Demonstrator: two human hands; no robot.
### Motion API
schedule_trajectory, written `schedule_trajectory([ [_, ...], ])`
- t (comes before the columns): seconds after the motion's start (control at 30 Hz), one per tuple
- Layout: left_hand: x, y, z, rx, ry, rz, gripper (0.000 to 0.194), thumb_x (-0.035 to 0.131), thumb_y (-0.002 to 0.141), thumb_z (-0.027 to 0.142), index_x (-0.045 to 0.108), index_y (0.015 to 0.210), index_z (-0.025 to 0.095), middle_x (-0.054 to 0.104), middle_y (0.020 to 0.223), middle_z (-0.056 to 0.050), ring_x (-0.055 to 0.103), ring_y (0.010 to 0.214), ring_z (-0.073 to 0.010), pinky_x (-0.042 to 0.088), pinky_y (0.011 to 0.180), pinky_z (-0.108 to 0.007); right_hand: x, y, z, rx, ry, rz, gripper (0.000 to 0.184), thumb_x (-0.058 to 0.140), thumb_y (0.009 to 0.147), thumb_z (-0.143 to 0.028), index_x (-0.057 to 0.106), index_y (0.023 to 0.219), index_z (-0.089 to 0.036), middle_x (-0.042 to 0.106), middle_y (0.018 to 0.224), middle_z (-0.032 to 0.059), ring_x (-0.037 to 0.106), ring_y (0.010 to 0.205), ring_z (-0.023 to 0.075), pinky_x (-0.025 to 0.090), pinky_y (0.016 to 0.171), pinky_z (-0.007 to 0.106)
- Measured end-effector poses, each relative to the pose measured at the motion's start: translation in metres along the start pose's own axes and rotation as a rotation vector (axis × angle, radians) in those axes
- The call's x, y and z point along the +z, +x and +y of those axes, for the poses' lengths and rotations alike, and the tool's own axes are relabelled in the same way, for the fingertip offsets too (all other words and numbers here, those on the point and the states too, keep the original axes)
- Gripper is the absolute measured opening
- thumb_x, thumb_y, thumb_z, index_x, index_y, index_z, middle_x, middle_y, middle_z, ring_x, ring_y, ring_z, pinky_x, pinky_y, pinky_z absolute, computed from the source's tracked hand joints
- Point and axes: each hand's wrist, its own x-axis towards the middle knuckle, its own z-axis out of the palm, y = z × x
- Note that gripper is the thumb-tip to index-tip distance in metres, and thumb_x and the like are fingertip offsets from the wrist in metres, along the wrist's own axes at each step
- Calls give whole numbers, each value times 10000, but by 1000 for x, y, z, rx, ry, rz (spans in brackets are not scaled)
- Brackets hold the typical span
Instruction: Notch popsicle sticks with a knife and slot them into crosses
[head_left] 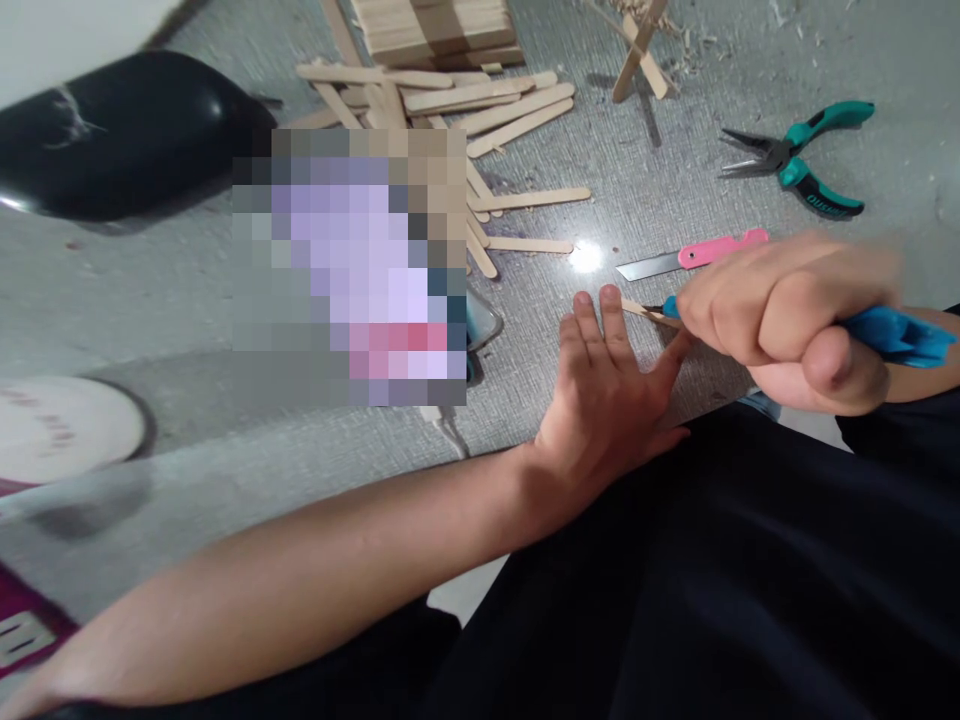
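Observation:
My left hand (pixel 607 390) lies on the grey table with its fingers stretched out. Its fingertips press beside and over a wooden craft stick (pixel 634 306), most of which is hidden under the hand. In my right hand (pixel 795 295), closed in a fist and slightly blurred, is a blue-handled pointed tool (pixel 896 335). The tool's thin dark tip meets the stick just right of my left fingertips; its exact kind is hard to tell. Just beyond the right hand lies a pink-handled folding knife (pixel 701 252) with its blade out.
Loose craft sticks (pixel 517 105) spread beyond my left hand, below a bundled stack (pixel 442 30). Green-handled pliers (pixel 802 155) lie at the far right. Crossed sticks (pixel 639 55) stand near wood shavings. A black case (pixel 127 130), a blurred-out phone-like object (pixel 360 260) and a white round lid (pixel 67 430) are leftward.

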Motion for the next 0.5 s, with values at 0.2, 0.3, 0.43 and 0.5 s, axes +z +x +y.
schedule_trajectory([
  [0.2, -1, -2, 2, -9, -31, 17, 1249, 933, 875, 787, 428, 1866, 218, 333, 1895, -346, 340, 1734, -679, 444, 1347, -849, 12, -5, 6, -72, -48, -20, 515, 564, 1184, -488, 388, 751, -271, 330, 613, -83, 317, 481, 117, 302, 572, 352],
  [0.3, 0, -3, 3, 16, 30, 48, 1200, 899, 903, 798, 470, 1833, 171, 373, 1868, -381, 390, 1705, -692, 481, 1324, -829, 13, -3, 7, -189, -8, -107, 532, 536, 1198, -526, 391, 751, -278, 327, 603, -88, 309, 456, 116, 291, 531, 376],
  [0.43, 3, -6, 5, 52, 72, 118, 1171, 844, 952, 807, 446, 1829, 142, 452, 1800, -427, 490, 1655, -680, 536, 1281, -782, 7, 2, 0, -150, 8, -185, 579, 445, 1232, -573, 383, 736, -281, 317, 620, -87, 302, 465, 120, 268, 523, 404],
  [0.5, 6, -8, 6, 58, 110, 160, 1098, 815, 982, 796, 483, 1802, 145, 507, 1764, -422, 559, 1617, -662, 573, 1247, -753, 0, 1, -6, -127, -59, -302, 587, 485, 1228, -561, 365, 727, -278, 294, 628, -90, 327, 482, 122, 307, 556, 391],
])
